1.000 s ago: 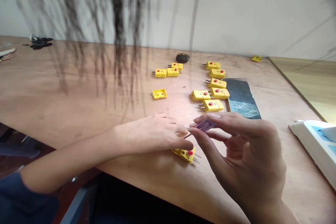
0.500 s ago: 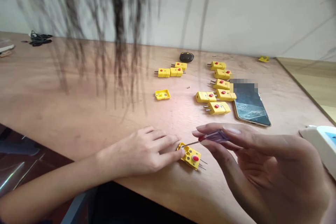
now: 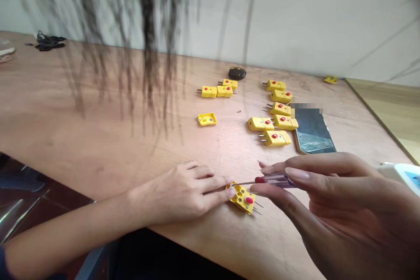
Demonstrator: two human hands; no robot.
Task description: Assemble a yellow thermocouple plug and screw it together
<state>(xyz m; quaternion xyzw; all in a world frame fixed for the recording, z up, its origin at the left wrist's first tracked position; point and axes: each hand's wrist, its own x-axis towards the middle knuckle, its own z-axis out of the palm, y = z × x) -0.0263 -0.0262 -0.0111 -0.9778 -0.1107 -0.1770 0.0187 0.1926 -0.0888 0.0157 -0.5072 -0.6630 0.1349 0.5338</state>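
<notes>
An uncovered yellow plug (image 3: pixel 243 199) with a red button and two metal pins lies near the table's front edge. My left hand (image 3: pixel 187 188) pinches its left end between thumb and fingers. In my right hand (image 3: pixel 341 201) is a small screwdriver (image 3: pixel 278 180) with a clear purple handle and a red collar, gripped by the fingertips. Its thin shaft runs left to the plug's left end, beside my left fingertips, where the tip is hard to make out. A loose yellow cover (image 3: pixel 207 119) lies with its hollow side up beyond my hands.
Several closed yellow plugs (image 3: pixel 277 138) lie to the right beside a phone (image 3: pixel 313 133); more plugs (image 3: pixel 209 92) sit farther back near a black case (image 3: pixel 236 73). Black cables (image 3: pixel 49 41) rest at the far left, a white device (image 3: pixel 407 177) at the right edge. Blurred hair hangs in view.
My right hand and the screwdriver have shifted right, and the shaft lies nearer to level. My view has shifted slightly. Both hands keep their holds.
</notes>
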